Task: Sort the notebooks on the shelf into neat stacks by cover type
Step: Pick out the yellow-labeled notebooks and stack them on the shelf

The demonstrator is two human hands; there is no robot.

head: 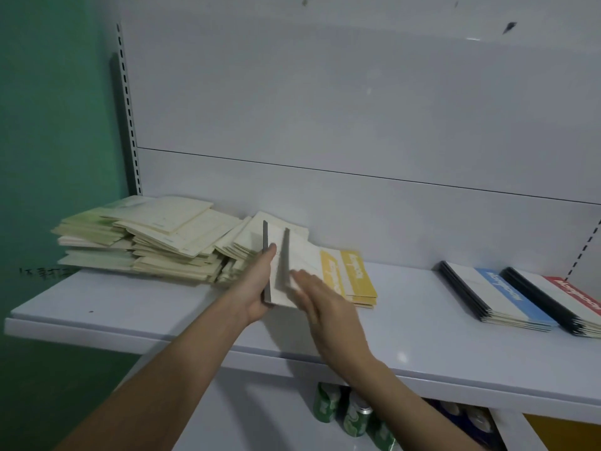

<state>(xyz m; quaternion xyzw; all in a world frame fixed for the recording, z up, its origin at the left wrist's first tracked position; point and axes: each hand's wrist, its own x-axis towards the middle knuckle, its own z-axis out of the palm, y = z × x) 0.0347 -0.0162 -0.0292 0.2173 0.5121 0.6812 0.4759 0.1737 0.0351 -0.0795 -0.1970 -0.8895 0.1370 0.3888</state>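
Notebooks being sorted on a white shelf, head view. Left hand grips a small upright bundle of grey-spined notebooks by its near edge, thumb curled over the top; the bundle stands on the shelf just in front of the yellow-banded stack. Right hand is spread, fingers straight and motion-blurred, pressing flat against the bundle's right face. Yellow-banded covers carry white lettering — too blurred and turned to read. At left, a loose, fanned heap of pale green-cream notebooks; its printing is illegible. At right, a blue-banded stack and, touching it, a red-banded stack cut off by the frame edge — both with black spines and white script that seems to read "Notebook", seen sideways. Dark handwriting on the green wall is unreadable. Below the shelf, green drink cans, partly hidden by the right forearm.
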